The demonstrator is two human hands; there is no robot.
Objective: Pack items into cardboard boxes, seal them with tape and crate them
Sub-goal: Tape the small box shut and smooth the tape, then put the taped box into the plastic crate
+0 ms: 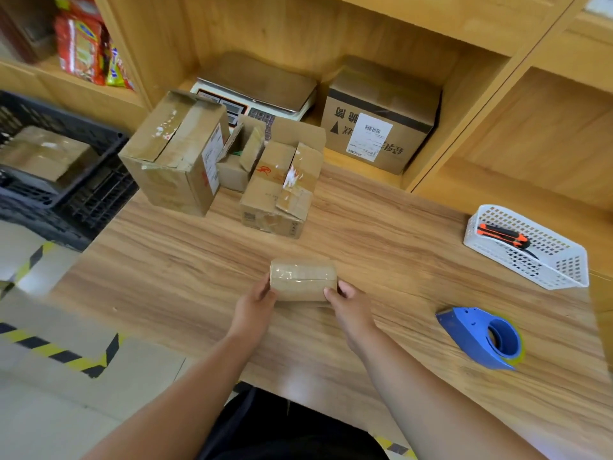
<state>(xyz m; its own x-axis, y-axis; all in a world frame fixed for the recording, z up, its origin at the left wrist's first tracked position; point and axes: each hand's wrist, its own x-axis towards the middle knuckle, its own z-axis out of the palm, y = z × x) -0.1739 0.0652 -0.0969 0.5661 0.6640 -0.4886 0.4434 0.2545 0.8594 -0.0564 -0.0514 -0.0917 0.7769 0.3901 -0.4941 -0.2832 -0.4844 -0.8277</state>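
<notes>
On the surface [199, 260], clamps small box [303, 280] endwise between left grip [257, 300] and right grip [348, 305]; seemingly fingertip-light, risks slipping once lifted.

Scale [255, 91], snack packets [86, 51], utility knife [504, 239]

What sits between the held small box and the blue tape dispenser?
Head view: the right hand on the small box, then bare table up to the tape dispenser.
</notes>
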